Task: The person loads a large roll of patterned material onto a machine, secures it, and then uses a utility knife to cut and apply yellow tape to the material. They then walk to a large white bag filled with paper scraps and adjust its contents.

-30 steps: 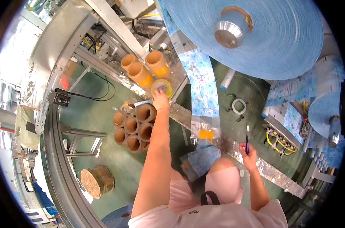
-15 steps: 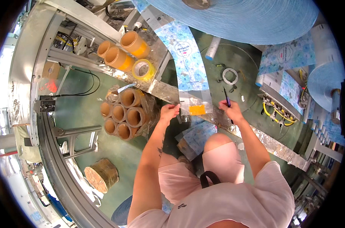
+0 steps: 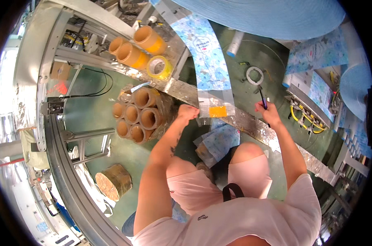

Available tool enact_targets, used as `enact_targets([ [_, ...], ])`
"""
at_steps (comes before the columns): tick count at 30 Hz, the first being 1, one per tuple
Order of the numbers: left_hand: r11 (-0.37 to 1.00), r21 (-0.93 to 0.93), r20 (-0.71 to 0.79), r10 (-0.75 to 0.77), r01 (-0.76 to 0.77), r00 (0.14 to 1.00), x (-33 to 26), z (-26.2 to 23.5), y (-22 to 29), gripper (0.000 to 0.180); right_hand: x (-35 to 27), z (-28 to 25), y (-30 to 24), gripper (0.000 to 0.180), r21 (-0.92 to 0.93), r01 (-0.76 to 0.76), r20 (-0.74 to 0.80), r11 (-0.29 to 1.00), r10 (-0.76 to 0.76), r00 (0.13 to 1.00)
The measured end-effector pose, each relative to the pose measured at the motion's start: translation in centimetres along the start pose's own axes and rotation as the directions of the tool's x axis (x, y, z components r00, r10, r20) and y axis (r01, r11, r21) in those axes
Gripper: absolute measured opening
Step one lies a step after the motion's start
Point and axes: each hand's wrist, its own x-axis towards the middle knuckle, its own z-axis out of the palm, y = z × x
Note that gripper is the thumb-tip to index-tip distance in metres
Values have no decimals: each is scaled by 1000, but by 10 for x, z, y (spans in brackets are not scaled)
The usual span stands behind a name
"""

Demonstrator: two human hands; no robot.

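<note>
A strip of blue flower-printed film (image 3: 212, 67) hangs down from a big roll and ends in a clear, grid-marked edge. An orange-yellow tape patch (image 3: 217, 111) is on that end. At the strip's lower left edge, my left hand (image 3: 187, 113) is closed in a pinch on the film. My right hand (image 3: 268, 113), off to the right of the strip and apart from it, grips a slim dark pen-like tool (image 3: 263, 98), its tip pointing away from me. Below the strip's end lies crumpled blue printed film (image 3: 220, 141), between my knees.
A large blue film roll (image 3: 268, 18) fills the top. A metal beam (image 3: 257, 133) crosses under the strip. Cardboard cores (image 3: 150, 39) and a yellow tape roll (image 3: 159, 67) stand at upper left. Bundled cores (image 3: 138, 115) are left of my hand; a wrapped cylinder (image 3: 113, 182) is at lower left.
My right hand has moved right, away from the strip, with the dark tool in it. My left hand stays at the strip's left edge. The whole view has shifted slightly.
</note>
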Motion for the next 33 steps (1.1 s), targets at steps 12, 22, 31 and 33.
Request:
enact_targets([
  [12, 999, 18, 42, -48, 47, 998, -17, 14, 8, 48, -1, 13, -10, 19, 11, -139, 60, 990, 138, 989],
  [22, 981, -102, -57, 162, -167, 985, -66, 32, 72, 20, -23, -5, -5, 17, 123, -230, -15, 965, 234, 972],
  [31, 608, -788, 257, 189, 92, 948, -86, 33, 93, 19, -47, -3, -10, 16, 601, -292, 74, 744, 312, 947],
  [33, 489, -862, 252, 185, 133, 950, -80, 54, 82, 13, -48, 6, -9, 17, 629, -328, 134, 705, 317, 939],
])
